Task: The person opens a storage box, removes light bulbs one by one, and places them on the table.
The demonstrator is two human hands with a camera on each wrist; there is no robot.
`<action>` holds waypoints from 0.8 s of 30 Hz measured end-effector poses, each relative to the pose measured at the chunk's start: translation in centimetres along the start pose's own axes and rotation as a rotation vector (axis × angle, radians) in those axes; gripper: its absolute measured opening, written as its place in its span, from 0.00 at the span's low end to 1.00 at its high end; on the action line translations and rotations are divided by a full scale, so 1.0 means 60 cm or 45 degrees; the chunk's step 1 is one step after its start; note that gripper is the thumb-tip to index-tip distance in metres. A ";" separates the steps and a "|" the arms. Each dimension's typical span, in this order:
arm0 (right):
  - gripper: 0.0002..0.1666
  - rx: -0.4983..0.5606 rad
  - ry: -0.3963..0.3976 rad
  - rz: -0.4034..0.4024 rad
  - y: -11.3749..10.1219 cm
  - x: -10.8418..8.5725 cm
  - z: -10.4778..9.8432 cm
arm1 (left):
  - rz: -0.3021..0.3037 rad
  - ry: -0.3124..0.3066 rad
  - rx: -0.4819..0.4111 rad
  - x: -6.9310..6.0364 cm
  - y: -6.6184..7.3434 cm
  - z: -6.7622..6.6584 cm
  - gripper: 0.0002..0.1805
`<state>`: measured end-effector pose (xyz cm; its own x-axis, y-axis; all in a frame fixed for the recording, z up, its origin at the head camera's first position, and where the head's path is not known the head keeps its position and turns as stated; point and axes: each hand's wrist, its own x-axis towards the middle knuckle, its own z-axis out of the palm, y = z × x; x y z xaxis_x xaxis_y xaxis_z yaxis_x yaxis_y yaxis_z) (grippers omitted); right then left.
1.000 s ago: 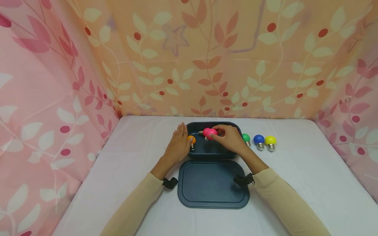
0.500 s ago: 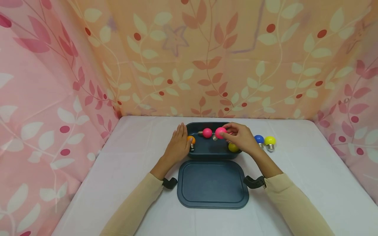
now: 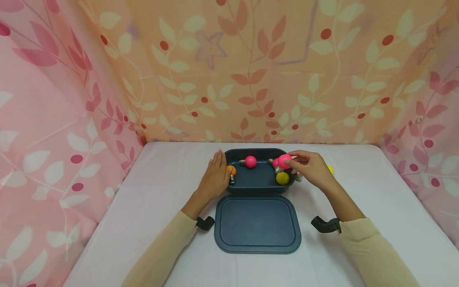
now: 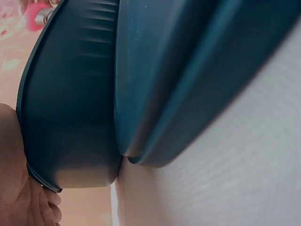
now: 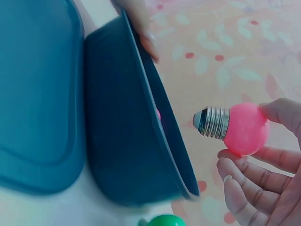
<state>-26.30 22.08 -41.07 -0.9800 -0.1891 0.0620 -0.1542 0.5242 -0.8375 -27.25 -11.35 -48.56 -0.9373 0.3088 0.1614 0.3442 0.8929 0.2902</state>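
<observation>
My right hand [image 3: 308, 166] holds a pink light bulb [image 3: 285, 161] over the right end of the dark blue box [image 3: 254, 189]. In the right wrist view thumb and fingers pinch its round globe, with the metal screw base [image 5: 215, 123] pointing at the box. Along the box's left side lies my left hand [image 3: 215, 175], fingers straight outside and thumb over the rim. An orange bulb [image 3: 232, 170] sits inside by that thumb. Also in the box are a pink bulb [image 3: 250, 161], a second pink bulb [image 3: 275, 163] partly hidden behind the held one, and a dull yellow bulb [image 3: 282, 178].
A flat dark blue lid [image 3: 258, 223] lies in front of the box on the white tablecloth [image 3: 172, 255]. Right of the box, a yellow bulb [image 3: 330, 169] shows partly behind my right hand. A green bulb [image 5: 167, 220] appears at the right wrist view's bottom edge.
My right hand has moved right across the box with the pink bulb, uncovering the other pink and dull yellow bulbs inside. It now covers the blue bulb outside. My left hand stays put.
</observation>
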 end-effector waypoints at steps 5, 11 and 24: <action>0.31 -0.010 0.011 0.020 0.010 -0.015 -0.029 | -0.007 -0.009 0.000 -0.001 0.001 -0.002 0.38; 0.32 -0.001 0.048 0.052 0.021 -0.029 -0.061 | -0.006 -0.006 0.001 -0.002 0.000 -0.004 0.37; 0.33 -0.056 0.073 0.099 0.054 -0.047 -0.127 | 0.005 -0.013 0.016 0.001 -0.003 0.001 0.38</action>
<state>-25.02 30.64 -39.85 -0.9946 -0.0995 0.0295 -0.0813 0.5715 -0.8166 -27.36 -11.49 -48.68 -0.9365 0.3155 0.1529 0.3471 0.8957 0.2780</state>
